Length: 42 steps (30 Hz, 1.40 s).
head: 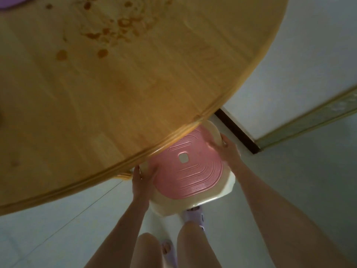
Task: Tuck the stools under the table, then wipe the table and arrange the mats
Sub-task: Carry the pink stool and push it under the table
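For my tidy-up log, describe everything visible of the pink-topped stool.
The stool has a pink ribbed seat panel with a small square hole at its centre, set in a glossy cream frame that looks plastic. The seat sits level, its far part under the rim of the round wooden table, its near part out over the pale floor. The left hand grips its left edge, the right hand its right edge. Its legs are hidden.

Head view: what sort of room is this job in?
Most likely a home dining area: a round wooden table with orange-brown food stains, a pink-seated plastic stool partly under its edge, and a pale tiled floor.
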### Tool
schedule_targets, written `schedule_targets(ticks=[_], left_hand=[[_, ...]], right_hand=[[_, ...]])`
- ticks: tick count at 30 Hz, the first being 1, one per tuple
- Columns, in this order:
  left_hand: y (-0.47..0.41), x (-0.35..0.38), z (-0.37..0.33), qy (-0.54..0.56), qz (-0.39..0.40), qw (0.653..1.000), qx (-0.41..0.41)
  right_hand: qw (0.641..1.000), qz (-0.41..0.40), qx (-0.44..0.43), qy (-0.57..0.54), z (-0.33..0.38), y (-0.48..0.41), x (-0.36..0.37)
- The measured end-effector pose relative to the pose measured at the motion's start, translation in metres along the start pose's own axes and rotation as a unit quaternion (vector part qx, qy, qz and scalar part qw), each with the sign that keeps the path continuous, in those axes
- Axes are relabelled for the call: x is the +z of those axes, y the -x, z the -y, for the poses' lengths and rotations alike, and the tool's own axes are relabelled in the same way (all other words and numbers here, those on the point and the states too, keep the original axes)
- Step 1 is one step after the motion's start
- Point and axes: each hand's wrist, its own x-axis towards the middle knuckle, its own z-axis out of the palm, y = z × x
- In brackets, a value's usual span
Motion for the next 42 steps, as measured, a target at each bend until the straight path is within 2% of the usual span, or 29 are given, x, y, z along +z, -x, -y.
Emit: schedule_targets(ticks=[15, 19, 21, 24, 27, 30, 37, 42], left_hand=[[-0.028, 0.027, 0.011, 0.076, -0.040, 0.996, 0.018], [-0.022, 0.028, 0.013, 0.072, -0.032, 0.997, 0.016], [-0.011, 0.028, 0.015, 0.073, -0.029, 0.997, -0.008], [0.016, 0.032, 0.015, 0.089, -0.035, 0.994, -0.044], [0.035, 0.042, 0.020, 0.084, -0.057, 0.994, -0.050], [0.038, 0.051, 0.034, 0.099, -0.070, 0.991, -0.062], [0.036, 0.062, 0.042, 0.104, -0.112, 0.987, -0.053], [0.025, 0.068, 0.029, 0.117, -0.137, 0.982, -0.054]], right_hand=[[0.999, 0.021, -0.043, -0.005, -0.012, -0.051, 0.023], [0.998, 0.009, -0.050, 0.047, -0.008, -0.046, 0.022], [0.998, 0.009, -0.026, 0.056, -0.011, -0.036, 0.021], [0.998, 0.011, 0.052, -0.018, -0.024, -0.017, 0.020], [0.997, 0.009, 0.074, -0.033, -0.035, 0.002, 0.020], [0.996, 0.006, 0.070, -0.054, -0.053, 0.012, 0.028], [0.995, -0.065, 0.053, -0.056, -0.052, 0.018, 0.032], [0.997, -0.058, 0.027, -0.046, -0.033, -0.001, 0.027]])
